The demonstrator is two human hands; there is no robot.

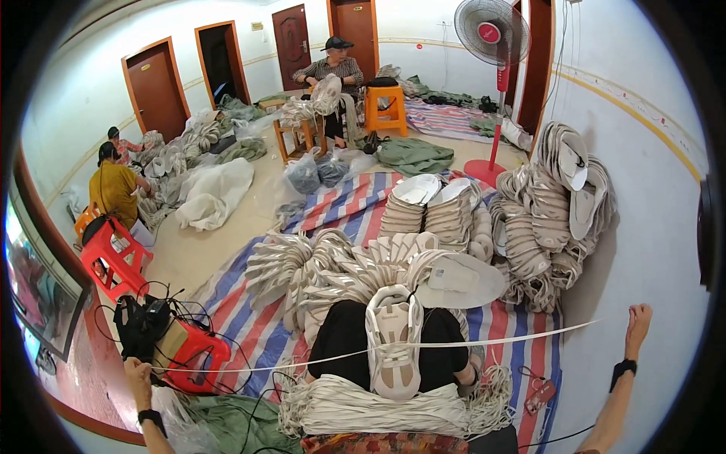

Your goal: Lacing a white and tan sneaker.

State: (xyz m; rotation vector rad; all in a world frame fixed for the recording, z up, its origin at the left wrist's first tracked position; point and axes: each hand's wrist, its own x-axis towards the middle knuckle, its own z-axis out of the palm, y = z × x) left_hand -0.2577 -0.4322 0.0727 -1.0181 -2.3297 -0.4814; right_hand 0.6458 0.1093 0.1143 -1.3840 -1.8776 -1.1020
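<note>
A beige and white shoe upper [395, 362] rests between my black-trousered knees, its toe toward me. From it a flat off-white shoelace [484, 341] stretches out to both sides, crossing at the upper's lace holes. My left hand [138, 380], at the lower left, is closed on one end of the lace. Far out to the right, my right hand [639, 327] is raised and closed at the other end, where the lace blurs against the wall. In front of my body lies a thick bundle of off-white shoelaces [378, 408].
Rows of stacked shoe uppers [355, 268] lie beyond my knees on a striped sheet [234, 333], with taller piles [541, 219] at the right wall. Red stools [117, 257] and cables stand left. A pedestal fan [495, 113] and co-workers [333, 72] are farther back.
</note>
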